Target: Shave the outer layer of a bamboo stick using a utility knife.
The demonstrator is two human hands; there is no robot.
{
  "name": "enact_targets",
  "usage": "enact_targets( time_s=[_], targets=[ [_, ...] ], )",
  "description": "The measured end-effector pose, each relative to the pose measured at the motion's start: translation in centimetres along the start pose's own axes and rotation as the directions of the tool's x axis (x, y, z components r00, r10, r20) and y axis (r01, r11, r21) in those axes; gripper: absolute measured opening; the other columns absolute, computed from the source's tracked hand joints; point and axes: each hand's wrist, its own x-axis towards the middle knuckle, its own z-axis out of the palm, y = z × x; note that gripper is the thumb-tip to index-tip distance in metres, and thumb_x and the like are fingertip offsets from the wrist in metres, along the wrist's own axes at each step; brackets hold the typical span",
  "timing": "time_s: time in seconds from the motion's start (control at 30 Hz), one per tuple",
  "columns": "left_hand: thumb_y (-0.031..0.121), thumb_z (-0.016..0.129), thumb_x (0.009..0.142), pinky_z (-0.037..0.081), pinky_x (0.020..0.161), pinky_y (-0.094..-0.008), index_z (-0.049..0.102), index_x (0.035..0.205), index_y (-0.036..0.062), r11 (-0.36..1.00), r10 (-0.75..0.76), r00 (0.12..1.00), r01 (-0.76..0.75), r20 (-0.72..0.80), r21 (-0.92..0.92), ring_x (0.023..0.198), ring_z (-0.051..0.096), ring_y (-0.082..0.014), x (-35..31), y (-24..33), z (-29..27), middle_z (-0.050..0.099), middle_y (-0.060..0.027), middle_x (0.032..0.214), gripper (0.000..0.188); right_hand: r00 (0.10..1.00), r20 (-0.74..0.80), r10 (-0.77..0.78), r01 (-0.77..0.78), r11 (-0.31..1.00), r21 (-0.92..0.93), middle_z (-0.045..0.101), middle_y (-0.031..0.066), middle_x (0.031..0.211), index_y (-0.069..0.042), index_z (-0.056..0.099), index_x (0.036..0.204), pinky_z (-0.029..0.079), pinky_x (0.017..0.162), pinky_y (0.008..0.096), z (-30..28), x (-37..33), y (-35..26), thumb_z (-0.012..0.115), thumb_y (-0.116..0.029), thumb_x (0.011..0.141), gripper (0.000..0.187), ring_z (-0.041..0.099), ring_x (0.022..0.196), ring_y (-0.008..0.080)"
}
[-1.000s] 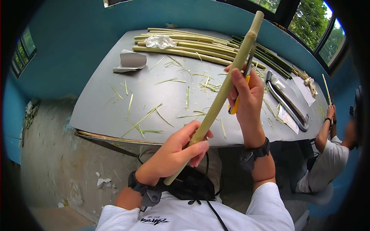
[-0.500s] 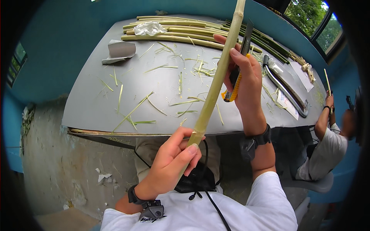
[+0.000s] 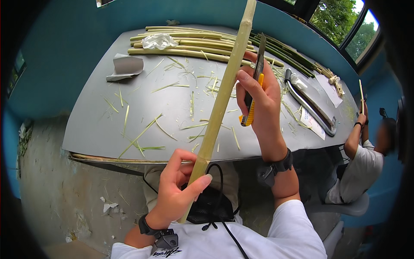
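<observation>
A pale green bamboo stick [image 3: 222,97] slants up and away in front of me, a ringed node just above my left thumb and its lower end near my shirt. My left hand [image 3: 174,187] is closed loosely round the lower part, thumb on one side and fingers on the other. In my right hand [image 3: 265,97] is a utility knife [image 3: 260,62] with a yellow and black handle, its blade out and pointing upward. The right thumb and fingers also rest against the stick's upper part, with the knife to its right.
Peeled bamboo sticks [image 3: 185,52] and a crumpled white tissue [image 3: 159,41] lie at the table's far side, darker green canes [image 3: 293,56] beside them. A grey sheet [image 3: 126,67], thin shavings [image 3: 142,134] and a hacksaw [image 3: 306,101] lie nearer. Another person [image 3: 360,168] sits at the right.
The whole view has shifted slightly. My left hand has moved lower along the stick, away from the node, and the stick's lower end now shows below it. The right hand still holds the knife.
</observation>
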Motion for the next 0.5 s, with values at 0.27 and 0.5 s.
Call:
enact_targets(
  time_s=[0.27, 0.5],
  targets=[
    [0.001, 0.075, 0.085, 0.044, 0.057, -0.0211, 0.051, 0.112, 0.0046, 0.941, 0.133, 0.983, -0.085, -0.128, 0.328, 0.064, 0.057, -0.0069, -1.3, -0.8, -2.2, 0.065, -0.0053, 0.087, 0.036, 0.967, -0.160, -0.197, 0.180, 0.977, -0.111, 0.062, 0.0025, 0.087, -0.005, 0.054, 0.121, 0.040, 0.042, 0.0148, -0.5, -0.1, 0.1, 0.077, -0.013, 0.093, 0.037, 0.053, 0.052, 0.0007],
    [0.001, 0.079, 0.083, 0.046, 0.061, -0.0234, 0.056, 0.109, 0.0022, 0.732, 0.320, 0.947, -0.228, -0.028, 0.642, 0.069, 0.063, -0.0092, -2.2, -1.1, -3.4, 0.070, -0.0060, 0.087, 0.035, 0.962, -0.166, -0.219, 0.199, 0.972, -0.126, 0.066, 0.0034, 0.087, -0.004, 0.060, 0.114, 0.040, 0.042, 0.0149, -0.3, -0.2, 0.3, 0.077, -0.013, 0.094, 0.027, 0.056, 0.055, 0.0016]
  ],
)
